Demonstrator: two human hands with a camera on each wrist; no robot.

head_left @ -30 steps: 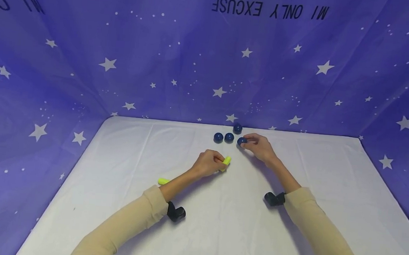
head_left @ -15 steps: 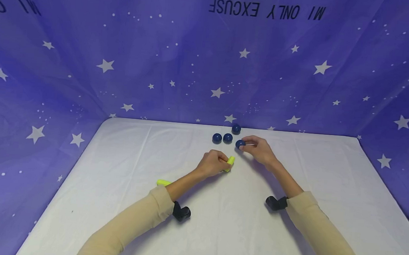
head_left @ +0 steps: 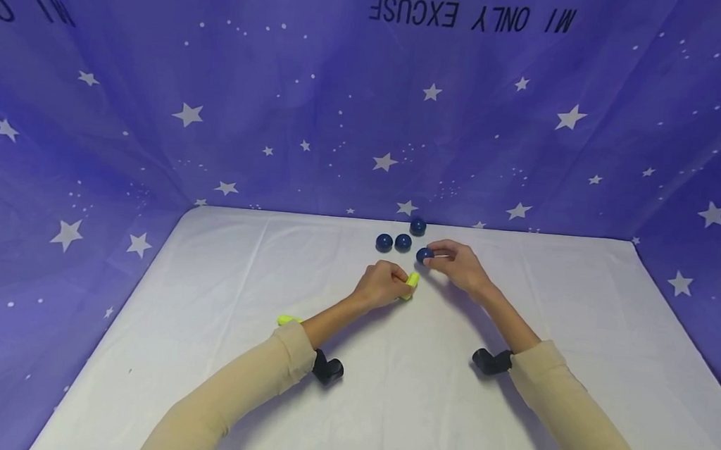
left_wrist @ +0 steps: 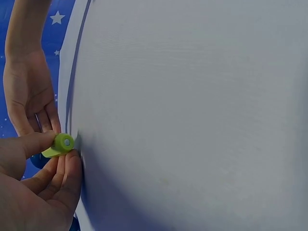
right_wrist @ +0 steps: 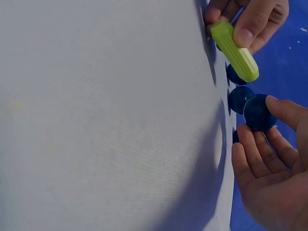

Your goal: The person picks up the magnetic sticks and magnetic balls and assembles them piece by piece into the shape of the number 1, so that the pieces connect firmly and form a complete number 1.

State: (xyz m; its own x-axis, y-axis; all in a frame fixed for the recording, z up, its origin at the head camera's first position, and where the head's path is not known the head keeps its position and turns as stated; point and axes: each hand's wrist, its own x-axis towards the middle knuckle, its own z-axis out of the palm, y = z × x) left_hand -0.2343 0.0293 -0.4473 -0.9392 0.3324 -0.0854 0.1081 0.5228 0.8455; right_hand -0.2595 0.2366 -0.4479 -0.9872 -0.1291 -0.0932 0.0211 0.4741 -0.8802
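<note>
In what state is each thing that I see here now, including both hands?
Left hand: pinching a stick.
Its yellow-green stick: held at a slant.
Other yellow-green stick: lying down, partly hidden.
Right hand: holding a ball.
Its blue ball: between thumb and fingers.
Three other blue balls: resting on the table.

The left arm [head_left: 246, 380] and right arm [head_left: 568, 411] stretch forward and angle inward, beige sleeves [head_left: 574, 418] ending short of the bare wrists. The left hand [head_left: 381, 284] keeps a pinch between thumb and curled fingers. Just beyond it, well off to its right, the right hand [head_left: 459, 264] pinches too, thumb opposite gently bent fingers, palm facing inward.
</note>
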